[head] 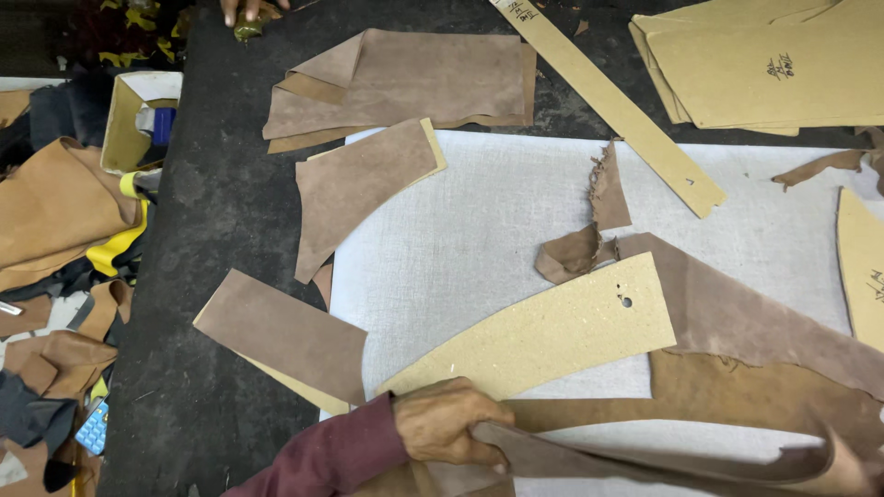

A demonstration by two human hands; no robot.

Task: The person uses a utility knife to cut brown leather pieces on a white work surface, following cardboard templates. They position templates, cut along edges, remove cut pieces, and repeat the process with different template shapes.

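The left hand (447, 423) has its grip clenched on the near end of a long brown suede strip (645, 460), whose long axis runs rightward from it along the tabletop's (212, 212) front edge, just below 1 curved cardboard pattern (543, 331). No right hand shows.
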